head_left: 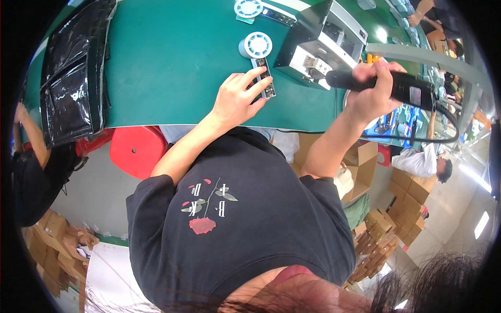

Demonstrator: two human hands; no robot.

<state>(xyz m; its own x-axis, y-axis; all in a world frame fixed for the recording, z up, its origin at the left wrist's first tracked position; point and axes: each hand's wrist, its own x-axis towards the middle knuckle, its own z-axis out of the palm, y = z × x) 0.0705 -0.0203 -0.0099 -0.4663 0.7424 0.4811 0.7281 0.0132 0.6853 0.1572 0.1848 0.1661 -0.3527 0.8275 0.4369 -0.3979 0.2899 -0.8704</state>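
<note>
My left hand (237, 99) rests on the green work table (172, 62), its fingers pressing on a small rectangular metal-and-black part (265, 79) that lies flat. My right hand (373, 88) grips a black electric screwdriver (402, 86) held roughly level, its front end near a grey machine (323, 44); a black cable runs off its rear to the right. The driver's tip is hidden against the machine.
Two white round reels (257, 45) (248, 7) sit on the table beyond the part. A pile of glossy black plastic bags (75, 73) lies at the table's left end. A red stool (136, 150) and cardboard boxes (381, 229) stand below; other people work at the right.
</note>
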